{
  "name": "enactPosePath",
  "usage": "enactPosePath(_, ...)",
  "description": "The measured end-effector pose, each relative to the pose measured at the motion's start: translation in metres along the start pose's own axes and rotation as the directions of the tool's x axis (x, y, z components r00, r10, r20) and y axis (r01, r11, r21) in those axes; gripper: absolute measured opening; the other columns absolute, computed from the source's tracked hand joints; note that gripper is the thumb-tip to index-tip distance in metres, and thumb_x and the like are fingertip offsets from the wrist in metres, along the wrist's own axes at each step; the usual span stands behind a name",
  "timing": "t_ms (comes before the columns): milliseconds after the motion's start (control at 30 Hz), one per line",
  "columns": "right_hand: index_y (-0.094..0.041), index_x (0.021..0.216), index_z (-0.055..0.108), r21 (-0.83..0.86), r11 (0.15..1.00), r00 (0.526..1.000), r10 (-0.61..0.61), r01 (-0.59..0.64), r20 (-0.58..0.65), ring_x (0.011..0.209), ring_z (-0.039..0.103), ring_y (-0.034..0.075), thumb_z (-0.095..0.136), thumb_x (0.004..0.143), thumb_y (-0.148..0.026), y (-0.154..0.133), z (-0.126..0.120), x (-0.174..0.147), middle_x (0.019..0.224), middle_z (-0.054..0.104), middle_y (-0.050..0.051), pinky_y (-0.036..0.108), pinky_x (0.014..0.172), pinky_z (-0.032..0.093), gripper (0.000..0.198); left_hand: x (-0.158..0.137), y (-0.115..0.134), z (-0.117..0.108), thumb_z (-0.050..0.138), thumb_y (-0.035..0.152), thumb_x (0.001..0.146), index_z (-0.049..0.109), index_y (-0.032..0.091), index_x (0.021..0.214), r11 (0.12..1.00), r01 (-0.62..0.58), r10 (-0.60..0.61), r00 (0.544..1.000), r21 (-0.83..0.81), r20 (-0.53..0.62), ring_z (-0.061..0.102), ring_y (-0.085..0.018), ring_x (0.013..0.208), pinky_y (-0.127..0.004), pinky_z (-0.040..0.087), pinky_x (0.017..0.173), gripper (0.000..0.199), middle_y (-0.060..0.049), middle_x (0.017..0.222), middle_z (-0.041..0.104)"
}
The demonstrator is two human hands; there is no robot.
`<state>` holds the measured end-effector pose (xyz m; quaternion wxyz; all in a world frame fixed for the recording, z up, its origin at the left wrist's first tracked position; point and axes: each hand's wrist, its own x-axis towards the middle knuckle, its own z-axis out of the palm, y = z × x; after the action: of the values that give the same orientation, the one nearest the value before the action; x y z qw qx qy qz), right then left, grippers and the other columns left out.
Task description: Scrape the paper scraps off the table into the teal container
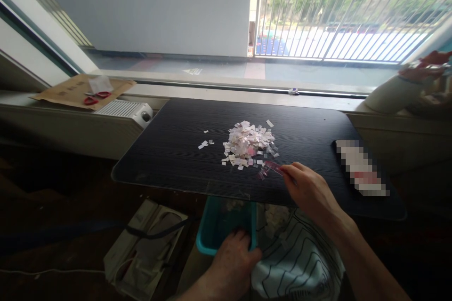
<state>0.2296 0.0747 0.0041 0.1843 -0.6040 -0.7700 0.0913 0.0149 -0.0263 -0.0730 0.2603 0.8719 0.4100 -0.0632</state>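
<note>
My right hand (309, 186) pinches a pink see-through plastic strip (273, 167), its tip low over the dark tabletop (176, 150). Beside the tip lie small see-through purplish pieces (262, 174). Just beyond is a heap of small white and pinkish cut squares (247, 138), with some loose pieces (203, 145) off to its left. Below the front edge of the table, my left hand (231, 261) grips the near right rim of a teal plastic bin (209, 230), fingers inside and thumb outside. A few pale scraps show in the bin's far end.
A blurred-out flat object (362, 169) lies on the table's right. Red-handled scissors (97, 98) rest on a brown envelope (67, 91) by the radiator (129, 110). A striped pale bag or cloth (300, 258) is right of the bin; an open box (148, 244) stands left.
</note>
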Motion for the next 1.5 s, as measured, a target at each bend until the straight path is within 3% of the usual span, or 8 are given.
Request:
enactPosePath(367,-0.017,0.095,0.068,-0.084,0.996,1.0,0.001,-0.004,-0.025,0.077,0.062,0.02,0.047,0.093,-0.018,0.004,-0.003,-0.004,0.084,0.064,0.004,0.03,0.069,0.042,0.021,-0.001,0.0,0.003,0.062,0.017,0.079,0.064,0.02,0.089,1.0,-0.011,0.011,0.999,0.003,-0.033,0.052,-0.026,0.094,-0.038,0.044,0.083,0.011,-0.009,0.091,0.059)
enactPosePath(633,-0.017,0.101,0.065,0.086,0.993,0.997,-0.081,0.079,0.018,0.081,0.06,0.019,0.042,0.096,-0.017,-0.02,0.005,-0.026,0.088,0.063,0.005,0.028,0.072,0.043,0.024,-0.001,0.0,0.002,0.06,0.017,0.079,0.063,0.021,0.09,1.0,-0.021,0.022,0.999,0.017,-0.033,0.051,-0.026,0.095,-0.038,0.044,0.083,0.012,-0.009,0.093,0.059)
enactPosePath(800,-0.017,0.096,0.064,0.082,0.996,0.999,-0.032,0.032,-0.001,0.077,0.059,0.019,0.043,0.095,-0.018,-0.022,0.004,-0.031,0.084,0.062,0.005,0.029,0.069,0.043,0.022,-0.002,0.0,0.003,0.061,0.018,0.08,0.063,0.02,0.089,1.0,-0.02,0.02,0.999,0.013,-0.037,0.051,-0.026,0.094,-0.038,0.044,0.082,0.01,-0.009,0.092,0.058)
enactPosePath(1033,-0.018,0.097,0.062,0.171,0.979,0.992,-0.118,0.109,0.045,0.077,0.058,0.018,0.042,0.095,-0.014,-0.04,0.015,-0.038,0.085,0.062,0.005,0.028,0.069,0.044,0.021,-0.003,0.001,0.004,0.059,0.018,0.081,0.061,0.021,0.091,0.999,-0.032,0.033,0.998,0.033,-0.045,0.049,-0.026,0.094,-0.038,0.043,0.081,0.011,-0.009,0.091,0.056)
enactPosePath(1233,-0.018,0.097,0.063,0.146,0.988,0.998,-0.061,0.057,0.024,0.075,0.058,0.019,0.042,0.095,-0.017,-0.037,0.014,-0.042,0.083,0.061,0.005,0.03,0.068,0.045,0.021,-0.004,0.0,0.008,0.059,0.019,0.082,0.061,0.021,0.092,0.999,-0.027,0.028,0.998,0.03,-0.051,0.049,-0.026,0.095,-0.037,0.042,0.081,0.01,-0.008,0.093,0.056)
enactPosePath(1500,-0.019,0.1,0.062,0.215,0.958,0.972,-0.214,0.19,0.097,0.077,0.059,0.018,0.04,0.095,-0.013,-0.06,0.021,-0.048,0.085,0.062,0.005,0.028,0.068,0.047,0.023,-0.002,0.001,0.007,0.061,0.022,0.08,0.062,0.021,0.094,0.998,-0.042,0.044,0.998,0.036,-0.052,0.049,-0.027,0.093,-0.037,0.042,0.079,0.014,-0.01,0.094,0.056)
